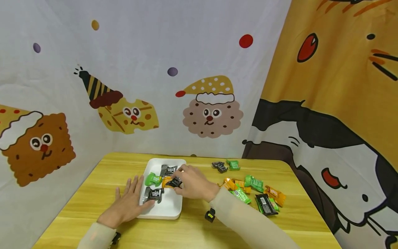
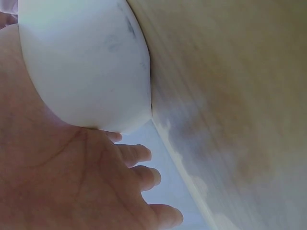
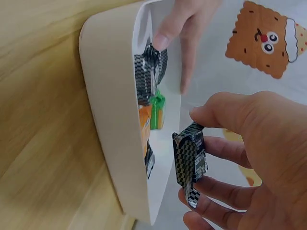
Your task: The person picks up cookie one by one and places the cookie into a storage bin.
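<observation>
A white tray lies on the table with small wrapped candies in it. My right hand is over the tray's right side, pinching a black checkered candy between thumb and fingers. Beneath that candy, an orange candy shows only in part. Also in the tray are a green candy, a black candy at the near left and another black one at the far end. My left hand rests along the tray's left side, fingers extended, its thumb reaching over the rim.
To the right of the tray, a loose group holds several orange, green and black packets, among them a green candy and a black packet. Farther back sit dark candies beside a green one. A printed cloth hangs behind the table.
</observation>
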